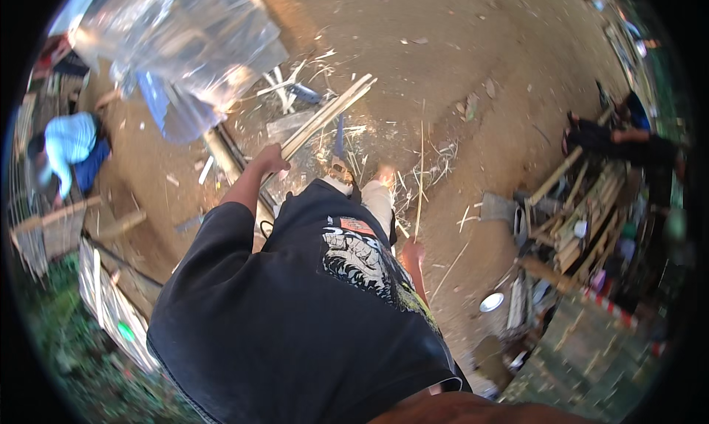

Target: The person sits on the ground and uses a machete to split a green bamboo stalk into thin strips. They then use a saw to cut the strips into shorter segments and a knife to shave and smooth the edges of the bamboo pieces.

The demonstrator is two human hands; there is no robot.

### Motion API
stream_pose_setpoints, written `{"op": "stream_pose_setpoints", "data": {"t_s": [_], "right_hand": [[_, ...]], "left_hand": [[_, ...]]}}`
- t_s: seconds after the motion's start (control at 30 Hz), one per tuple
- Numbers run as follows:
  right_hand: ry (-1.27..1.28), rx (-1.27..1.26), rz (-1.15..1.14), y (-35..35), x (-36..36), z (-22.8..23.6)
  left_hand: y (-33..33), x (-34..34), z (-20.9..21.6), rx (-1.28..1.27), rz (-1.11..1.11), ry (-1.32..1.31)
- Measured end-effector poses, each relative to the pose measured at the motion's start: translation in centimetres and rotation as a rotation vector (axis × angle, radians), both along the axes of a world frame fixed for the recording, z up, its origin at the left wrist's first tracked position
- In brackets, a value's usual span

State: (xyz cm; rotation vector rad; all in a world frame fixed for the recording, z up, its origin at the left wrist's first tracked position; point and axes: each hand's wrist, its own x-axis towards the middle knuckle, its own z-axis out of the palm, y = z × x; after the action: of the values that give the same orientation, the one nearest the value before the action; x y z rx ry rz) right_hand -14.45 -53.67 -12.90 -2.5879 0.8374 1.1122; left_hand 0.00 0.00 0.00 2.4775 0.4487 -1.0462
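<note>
My left hand is closed around the near end of a small bundle of pale split strips, which look like bamboo. The strips slant up and to the right, away from me. Lower and to the right, my right hand is closed on a long thin strip that stands out nearly straight ahead. Its fingers are partly blurred. Between the hands, near my feet, a narrow blue object lies among the shavings; its kind is unclear.
Clear plastic sheeting covers something at upper left, beside a bamboo pole. One person crouches at far left. Another, in dark clothes, is at right near a wood pile. A white dish lies on the dirt.
</note>
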Motion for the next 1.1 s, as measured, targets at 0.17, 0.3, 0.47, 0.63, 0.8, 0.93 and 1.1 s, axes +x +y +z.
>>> {"op": "stream_pose_setpoints", "data": {"t_s": [0.17,0.3,0.47,0.63,0.8,0.93,1.1], "right_hand": [[0.023,0.082,0.083,2.0,13.6,7.6],[-0.18,0.091,0.358,1.3,22.7,6.2],[-0.106,0.215,0.606,0.6,31.8,7.4],[-0.056,0.202,0.794,1.6,37.4,5.3],[0.025,0.229,0.961,8.0,39.4,7.3],[-0.004,0.295,1.128,13.8,39.9,5.6],[-0.012,0.29,1.24,22.9,38.0,6.6]], "left_hand": [[0.5,-5.9,-0.8,-0.066,0.31,-0.14],[-2.9,-6.9,0.7,0.014,0.609,0.03],[-8.1,-10.8,-1.1,0.092,0.812,0.059],[-10.2,-13.0,-2.7,0.182,0.975,0.097],[-11.4,-14.1,-2.0,0.189,1.111,0.098],[-8.7,-13.8,-3.4,0.19,1.109,0.143],[-5.0,-10.9,-3.5,0.238,1.17,0.199]]}}
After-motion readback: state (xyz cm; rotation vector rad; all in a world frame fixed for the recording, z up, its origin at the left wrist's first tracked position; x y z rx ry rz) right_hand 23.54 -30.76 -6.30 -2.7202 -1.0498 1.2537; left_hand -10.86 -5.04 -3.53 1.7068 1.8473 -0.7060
